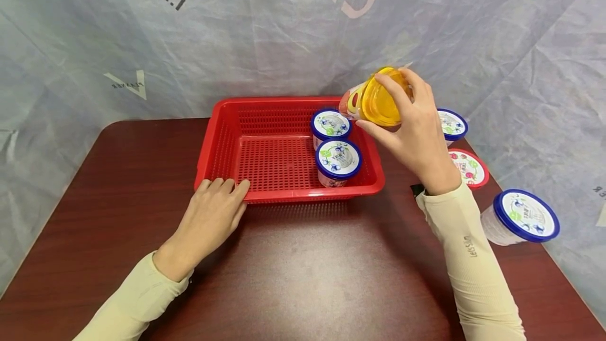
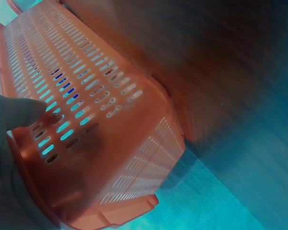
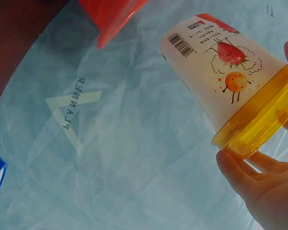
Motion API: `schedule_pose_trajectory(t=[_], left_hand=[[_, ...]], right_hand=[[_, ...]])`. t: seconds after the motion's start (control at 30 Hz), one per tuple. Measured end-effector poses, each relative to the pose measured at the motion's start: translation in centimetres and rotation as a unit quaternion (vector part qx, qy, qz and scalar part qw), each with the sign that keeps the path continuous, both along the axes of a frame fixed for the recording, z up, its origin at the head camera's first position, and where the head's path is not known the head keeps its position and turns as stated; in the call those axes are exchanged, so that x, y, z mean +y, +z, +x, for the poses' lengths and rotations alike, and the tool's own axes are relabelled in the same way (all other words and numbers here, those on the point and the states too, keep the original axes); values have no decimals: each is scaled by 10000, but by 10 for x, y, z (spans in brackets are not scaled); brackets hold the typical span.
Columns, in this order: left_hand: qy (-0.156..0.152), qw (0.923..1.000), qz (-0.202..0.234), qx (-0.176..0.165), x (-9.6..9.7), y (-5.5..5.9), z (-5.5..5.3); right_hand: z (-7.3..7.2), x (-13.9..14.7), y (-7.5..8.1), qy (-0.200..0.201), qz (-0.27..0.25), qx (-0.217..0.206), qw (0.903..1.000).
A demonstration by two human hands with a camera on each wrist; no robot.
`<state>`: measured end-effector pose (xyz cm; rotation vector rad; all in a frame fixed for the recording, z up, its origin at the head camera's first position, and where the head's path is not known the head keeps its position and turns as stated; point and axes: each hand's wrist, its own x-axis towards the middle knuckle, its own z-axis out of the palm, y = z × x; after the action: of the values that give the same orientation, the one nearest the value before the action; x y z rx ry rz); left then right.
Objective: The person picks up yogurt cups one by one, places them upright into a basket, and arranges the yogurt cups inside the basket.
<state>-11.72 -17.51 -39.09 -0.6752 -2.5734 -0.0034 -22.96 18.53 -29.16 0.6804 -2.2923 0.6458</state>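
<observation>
My right hand [image 1: 418,130] grips a tilted plastic cup by its yellow lid [image 1: 382,100], above the right rear part of the red basket. In the right wrist view the cup [image 3: 225,67] shows a strawberry print and a barcode. My left hand [image 1: 214,214] holds the front left rim of the red basket [image 1: 293,194], its fingers bent over the edge. The left wrist view has the thumb [image 2: 26,112] against the slotted basket wall. Two blue-lidded cups, one behind [image 1: 331,123] and one in front [image 1: 338,159], stand in the basket's right side.
Right of the basket, on the brown table [image 1: 303,278], are a blue-lidded cup [image 1: 452,123], a red-lidded cup [image 1: 468,168] and a nearer blue-lidded cup [image 1: 523,216]. A small black object [image 1: 417,190] is partly hidden under the right wrist. Grey sheeting [image 1: 213,36] hangs behind the table.
</observation>
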Motion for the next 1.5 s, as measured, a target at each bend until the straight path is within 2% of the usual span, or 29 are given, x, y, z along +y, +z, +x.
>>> schedule_pose_trajectory(t=[0.33, 0.77, 0.97, 1.2, 1.5], left_hand=[[-52, 10000, 41, 47, 3, 0, -1], [10, 10000, 20, 36, -2, -1, 0], [1, 10000, 17, 80, 0, -2, 1], [26, 9999, 3, 146, 0, -3, 2], [78, 9998, -23, 171, 1, -2, 3]], right_hand=[[5, -1, 2, -27, 76, 81, 9999], [11, -26, -1, 433, 79, 364, 9984], [6, -42, -3, 749, 418, 445, 9953], [-5, -67, 4, 1047, 1090, 340, 9879], [-10, -87, 6, 1224, 1545, 302, 9799]])
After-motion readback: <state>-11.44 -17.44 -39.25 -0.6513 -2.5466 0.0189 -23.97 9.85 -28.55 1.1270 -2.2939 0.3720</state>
